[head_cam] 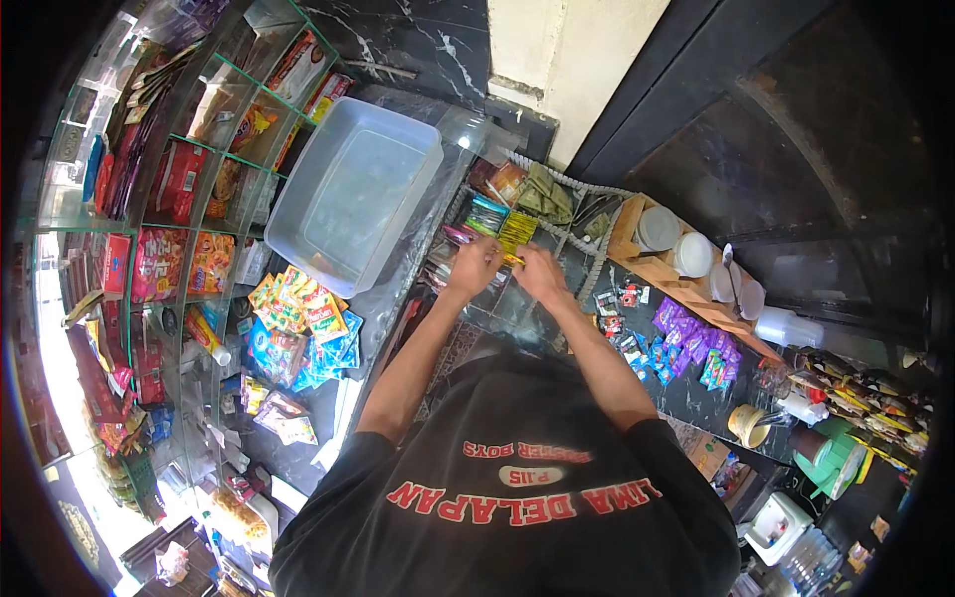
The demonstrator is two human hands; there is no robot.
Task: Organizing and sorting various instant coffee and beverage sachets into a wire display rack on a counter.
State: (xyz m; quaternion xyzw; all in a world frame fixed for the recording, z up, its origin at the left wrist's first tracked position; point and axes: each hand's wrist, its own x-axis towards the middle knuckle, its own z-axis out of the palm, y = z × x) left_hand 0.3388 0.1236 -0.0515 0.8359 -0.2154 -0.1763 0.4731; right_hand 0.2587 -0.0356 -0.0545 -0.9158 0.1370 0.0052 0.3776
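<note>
My left hand (pixel 474 270) and my right hand (pixel 540 274) are close together over a divided basket (pixel 589 257). A small yellow sachet (pixel 514 259) shows between them, its end in the fingers of my right hand. My left fingertips are bent beside it; whether they also grip it is hidden. Just beyond my hands stands a row of yellow sachets (pixel 518 226), with a stack of blue-green sachets (pixel 486 214) to its left. A pink packet (pixel 458 233) lies against the left hand. Brown-orange packets (pixel 507 183) and a crumpled olive wrapper (pixel 547 195) fill the far compartments.
A translucent plastic tub (pixel 358 194) stands left of the basket. Nearby lie orange drink sachets (pixel 302 302) and blue packets (pixel 339 354). Glass shelves (pixel 213 149) hold packaged goods. At right are purple sachets (pixel 683 336) and a wooden rack (pixel 690 287) with white-lidded tubs (pixel 692 254).
</note>
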